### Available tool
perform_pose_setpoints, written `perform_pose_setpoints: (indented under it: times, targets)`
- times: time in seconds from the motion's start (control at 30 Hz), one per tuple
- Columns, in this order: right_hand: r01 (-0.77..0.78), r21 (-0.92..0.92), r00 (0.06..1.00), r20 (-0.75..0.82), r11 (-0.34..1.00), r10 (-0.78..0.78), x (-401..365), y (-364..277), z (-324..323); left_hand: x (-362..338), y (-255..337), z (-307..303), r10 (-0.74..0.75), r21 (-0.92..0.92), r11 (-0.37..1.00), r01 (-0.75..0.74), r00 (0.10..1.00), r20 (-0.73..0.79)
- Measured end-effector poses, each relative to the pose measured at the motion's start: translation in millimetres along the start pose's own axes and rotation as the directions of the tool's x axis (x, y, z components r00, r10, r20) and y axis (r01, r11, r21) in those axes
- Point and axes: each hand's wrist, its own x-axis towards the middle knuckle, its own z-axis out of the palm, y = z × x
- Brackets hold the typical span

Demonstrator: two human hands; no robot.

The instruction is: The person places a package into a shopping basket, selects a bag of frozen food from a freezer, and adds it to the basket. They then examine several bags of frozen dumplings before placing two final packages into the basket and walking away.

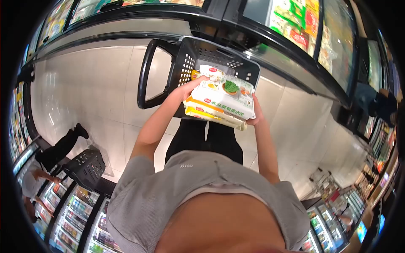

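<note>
Holding a stack of frozen-food packs (223,95) just above the black basket (198,55), the left hand (190,89) clasps one end and the right hand (255,114) cups the other from below. Judged status: packs gathered, not yet lowered into the basket. Basket contents are hidden.

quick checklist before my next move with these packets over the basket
1. Left hand gripping the stacked white and yellow plastic food packets: ok.
2. Right hand holding the stack's other end: ok.
3. Stack squared up: not ok, the yellow packets poke out beneath the white one.
4. Black perforated plastic basket right behind the stack: ok.
5. Room inside the basket: cannot tell, the packets hide it.
6. Nearby person in black trousers apart from the basket: ok.
</note>
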Motion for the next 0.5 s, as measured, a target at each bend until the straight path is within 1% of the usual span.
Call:
perform_pose_setpoints:
  times: [0.03, 0.1, 0.2, 0.23, 0.27, 0.3, 0.33, 0.37, 0.4, 0.43, 0.47, 0.5]
  targets:
    - [-0.035, 0.012, 0.999, -0.021, 0.999, 0.035, 18.9, -5.4, -14.8, 12.6, 3.6, -5.0, 0.015, -0.025, 1.0, -0.016, 1.0, -0.02]
    - [-0.118, 0.047, 0.993, 0.026, 0.992, 0.117, 50.1, -16.9, -40.2, 46.1, 0.4, -26.1, 0.022, -0.068, 0.997, -0.027, 0.998, -0.066]
    - [-0.139, 0.053, 0.99, 0.043, 0.989, 0.137, 95.7, -34.3, -65.5, 105.8, 10.8, -60.9, -0.032, -0.046, 0.999, 0.027, 0.991, -0.127]
    - [-0.107, 0.101, 0.993, 0.069, 0.989, 0.1, 115.1, -39.0, -79.6, 128.5, 11.7, -76.1, -0.072, -0.043, 0.997, 0.067, 0.988, -0.134]
    - [-0.124, 0.104, 0.991, 0.069, 0.987, 0.118, 134.5, -43.0, -94.7, 153.4, 9.1, -95.0, -0.042, -0.058, 0.997, 0.04, 0.998, -0.042]
    - [-0.139, 0.095, 0.989, 0.07, 0.986, 0.132, 155.5, -52.9, -109.8, 176.8, 11.5, -111.2, -0.043, -0.043, 0.998, 0.04, 0.995, -0.086]
    - [-0.083, 0.06, 0.996, -0.024, 0.995, 0.085, 174.7, -57.1, -119.1, 186.0, 16.3, -114.9, -0.038, -0.028, 0.999, 0.035, 0.989, -0.14]
    - [-0.076, 0.028, 0.996, -0.038, 0.997, 0.077, 195.6, -60.4, -127.9, 195.5, 20.1, -119.9, -0.036, -0.017, 0.999, 0.033, 0.981, -0.191]
    - [-0.065, 0.021, 0.997, -0.037, 0.998, 0.065, 221.1, -64.3, -141.8, 222.2, 20.8, -148.9, -0.034, -0.003, 0.999, 0.034, 0.981, -0.191]
    - [-0.054, 0.015, 0.998, -0.036, 0.998, 0.055, 246.0, -65.4, -154.3, 228.0, 25.9, -156.3, -0.045, 0.014, 0.999, 0.049, 0.974, -0.221]
    - [-0.067, 0.012, 0.997, -0.026, 0.998, 0.067, 268.4, -65.0, -166.3, 237.6, 26.0, -168.2, -0.034, -0.018, 0.999, 0.031, 0.974, -0.222]
    - [-0.067, -0.02, 0.994, -0.092, 0.998, 0.065, 282.6, -65.4, -164.2, 248.2, 26.6, -182.5, -0.018, -0.048, 0.999, 0.008, 0.974, -0.226]
